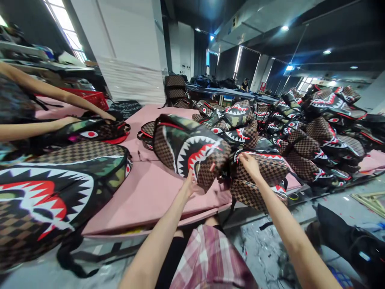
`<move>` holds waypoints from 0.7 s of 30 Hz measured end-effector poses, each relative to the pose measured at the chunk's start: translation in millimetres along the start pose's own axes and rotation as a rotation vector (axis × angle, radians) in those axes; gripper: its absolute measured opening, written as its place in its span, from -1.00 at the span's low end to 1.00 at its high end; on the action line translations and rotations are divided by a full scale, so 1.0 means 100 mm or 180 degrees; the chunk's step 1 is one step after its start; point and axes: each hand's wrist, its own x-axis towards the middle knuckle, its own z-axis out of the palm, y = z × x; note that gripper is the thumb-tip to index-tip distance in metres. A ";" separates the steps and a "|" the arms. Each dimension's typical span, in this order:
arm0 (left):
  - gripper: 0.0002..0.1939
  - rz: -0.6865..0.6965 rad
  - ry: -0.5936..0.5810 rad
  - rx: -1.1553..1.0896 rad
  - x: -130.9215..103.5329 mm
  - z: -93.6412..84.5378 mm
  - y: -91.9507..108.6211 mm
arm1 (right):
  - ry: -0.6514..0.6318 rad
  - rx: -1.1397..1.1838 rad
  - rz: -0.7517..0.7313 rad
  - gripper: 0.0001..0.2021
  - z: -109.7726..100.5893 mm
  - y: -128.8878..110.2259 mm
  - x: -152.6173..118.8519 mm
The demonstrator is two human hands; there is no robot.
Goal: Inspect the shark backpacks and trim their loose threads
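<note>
A backpack point(173, 146) with a brown check, camouflage panels and a printed shark mouth stands tilted on the pink table in front of me. My left hand point(190, 184) grips its lower front edge, the thumb against the print and the other fingers partly hidden. To the right, my right hand point(249, 163) is closed on the top edge of a second checked backpack point(263, 170), which lies on a stack at the table's edge. A small red piece point(212, 166) shows on the front of the tilted backpack.
Piles of similar backpacks point(319, 136) cover the right side. Another large backpack point(99, 168) lies at the near left, its strap hanging over the pink table's point(138, 200) edge. Beyond it, a co-worker's arms point(66, 98) handle a bag beside a red crate point(90, 98). A black stool-like object point(343, 237) stands at right.
</note>
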 end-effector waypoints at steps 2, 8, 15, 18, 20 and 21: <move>-0.44 -0.0033 0.0163 0.0035 0.08 -0.02 0.00 | -0.0207 0.0103 0.0036 -0.50 0.23 0.01 -0.02; -0.37 -0.0301 0.0551 -0.0213 0.26 -0.39 -0.14 | -0.0136 0.0370 -0.0250 -0.49 0.55 -0.35 0.22; -0.62 -0.0105 0.0351 -0.0846 0.66 -0.63 -0.10 | -0.0568 0.0071 -0.1394 -0.40 0.91 -1.21 0.76; -0.63 0.0011 0.0285 -0.1030 0.89 -0.66 0.01 | -0.0624 -0.0423 -0.1545 -0.43 1.05 -1.33 0.93; -0.60 0.0028 0.0268 -0.1099 1.05 -0.65 0.08 | -0.0586 -0.0529 -0.1482 -0.48 1.12 -1.29 1.02; -0.58 0.0020 0.0260 -0.1121 1.13 -0.63 0.11 | -0.0536 -0.0520 -0.1416 -0.49 1.14 -1.25 1.06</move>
